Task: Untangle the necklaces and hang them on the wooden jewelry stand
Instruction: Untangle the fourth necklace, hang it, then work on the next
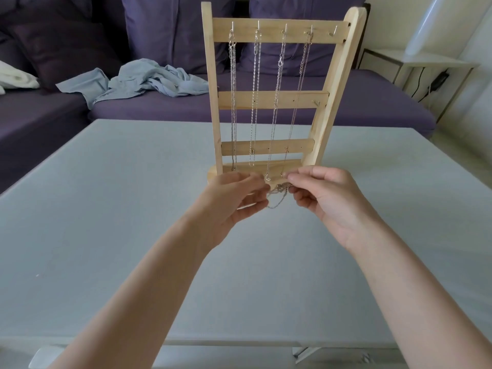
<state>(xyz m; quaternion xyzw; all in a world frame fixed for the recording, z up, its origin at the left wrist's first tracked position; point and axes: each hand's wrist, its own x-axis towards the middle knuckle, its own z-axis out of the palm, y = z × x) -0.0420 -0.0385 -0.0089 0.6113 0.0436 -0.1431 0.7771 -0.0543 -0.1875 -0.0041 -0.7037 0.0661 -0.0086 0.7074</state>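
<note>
A wooden jewelry stand (271,99) stands upright on the pale table (119,209), with several silver necklaces (255,102) hanging from hooks on its top bar. The rightmost top hook (333,31) is bare. Just in front of the stand's base, my left hand (234,198) and my right hand (327,198) face each other and pinch a small tangled clump of chain (278,191) between their fingertips. A loop of that chain droops below the clump.
A purple sofa (239,110) with cushions runs behind the table, with a crumpled light-blue cloth (141,78) lying on it. A white side table (426,62) with cables stands at the far right.
</note>
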